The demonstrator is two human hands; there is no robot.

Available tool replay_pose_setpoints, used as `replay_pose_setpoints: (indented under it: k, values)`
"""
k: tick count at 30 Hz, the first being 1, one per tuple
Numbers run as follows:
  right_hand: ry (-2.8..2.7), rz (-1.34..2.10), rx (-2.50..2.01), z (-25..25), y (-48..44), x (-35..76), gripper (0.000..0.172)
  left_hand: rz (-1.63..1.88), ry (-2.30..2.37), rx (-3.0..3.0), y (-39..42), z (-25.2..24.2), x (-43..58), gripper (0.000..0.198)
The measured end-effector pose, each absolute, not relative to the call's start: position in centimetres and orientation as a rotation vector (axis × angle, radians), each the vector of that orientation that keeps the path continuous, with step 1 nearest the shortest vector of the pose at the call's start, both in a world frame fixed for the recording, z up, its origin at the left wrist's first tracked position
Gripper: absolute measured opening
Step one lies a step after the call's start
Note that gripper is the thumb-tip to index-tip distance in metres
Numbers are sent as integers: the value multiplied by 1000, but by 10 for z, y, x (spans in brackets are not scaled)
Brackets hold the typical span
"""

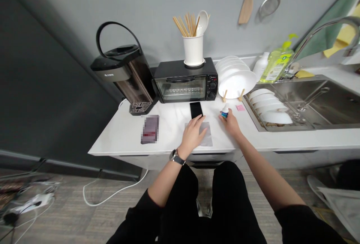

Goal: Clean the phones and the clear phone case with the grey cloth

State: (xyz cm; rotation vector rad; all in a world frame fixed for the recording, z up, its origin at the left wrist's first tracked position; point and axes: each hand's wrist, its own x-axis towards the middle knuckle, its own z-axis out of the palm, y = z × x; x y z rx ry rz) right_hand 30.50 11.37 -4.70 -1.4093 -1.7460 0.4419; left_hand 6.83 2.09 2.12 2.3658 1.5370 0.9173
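Note:
My left hand (192, 135), with a watch on its wrist, lies with fingers spread over a thin grey cloth (207, 137). Its fingertips reach the near end of a black smartphone (196, 109) that lies flat on the white counter; whether they press on it I cannot tell. To the right, my right hand (232, 124) is closed around a small bottle (225, 113) with a white top and a blue label. The bottle stands upright at the counter surface. A small pink sticky note (240, 107) lies just beyond that hand.
A blurred purple packet (150, 129) lies at left, before a water dispenser (126, 75). Behind the phone stands a toaster oven (184, 82) bearing a white utensil holder (193, 50). Racked white plates (236, 80), a soap bottle (277, 64) and a sink (312, 122) are at right.

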Motion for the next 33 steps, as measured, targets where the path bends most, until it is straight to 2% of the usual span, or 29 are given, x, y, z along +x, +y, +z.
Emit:
replay_pose_setpoints:
  k: [2,4,8,13,18,21,25,33]
  values:
    - [-1663,358,-1425,-46,105,305,69,832,1656,2410,-7,8,45,51]
    - [-1543,224,-1446,-46,86,303,73,716,1704,2460,-27,-3,27,52]
    - [-1666,135,-1390,-41,32,290,50,543,1740,2530,-47,-16,13,51]
    - [-1993,280,-1204,-27,1,276,35,721,1699,2501,-40,-12,10,53]
    - [-1959,474,-1052,-11,42,260,28,875,1704,2395,24,0,5,48]
    - [-1853,736,-1028,-11,90,234,32,827,1729,2326,83,2,4,42]
    - [-1703,766,-1149,-28,158,199,44,743,1767,2305,146,-6,6,31]
    - [-1466,936,-1147,-76,200,189,55,849,1710,2332,167,-27,9,39]
